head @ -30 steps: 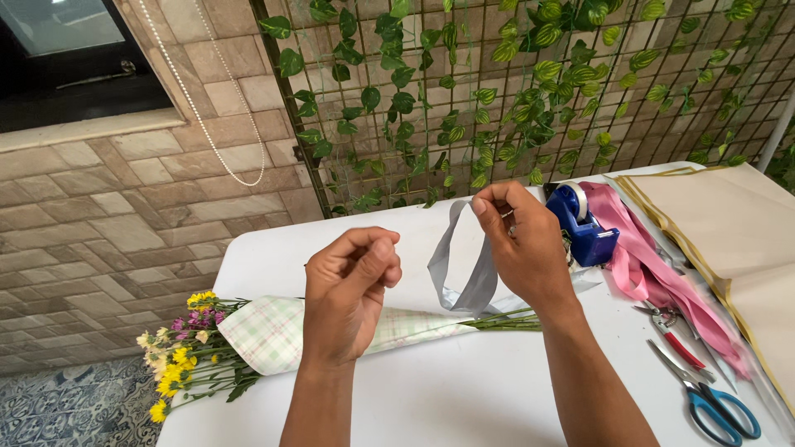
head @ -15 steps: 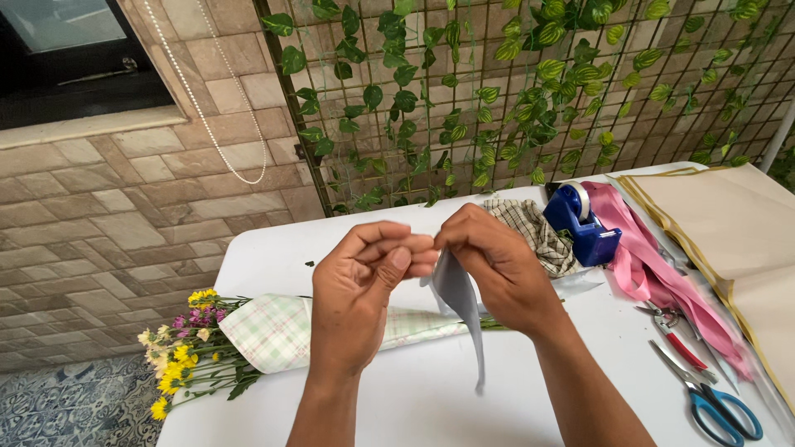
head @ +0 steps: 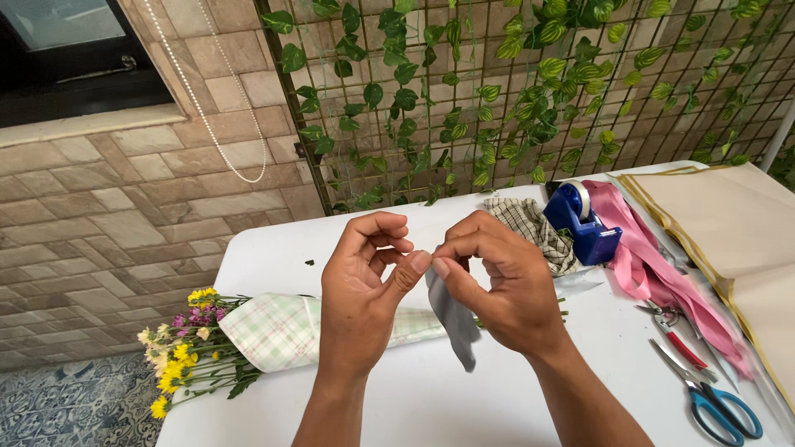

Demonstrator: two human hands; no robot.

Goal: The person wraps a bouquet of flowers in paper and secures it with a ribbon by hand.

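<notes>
While both hands meet above the white table (head: 513, 414), the left hand (head: 364, 290) and right hand (head: 505, 285) pinch a grey ribbon (head: 454, 319) between thumbs and forefingers, over the wrapped bouquet (head: 273, 331). Keeping the fold flat and tension even seems wise.

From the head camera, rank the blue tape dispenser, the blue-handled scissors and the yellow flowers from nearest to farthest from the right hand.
1. Blue tape dispenser: just up and right of the right hand.
2. Blue-handled scissors: down at the table's right edge.
3. Yellow flowers: far left, past the left hand.
</notes>
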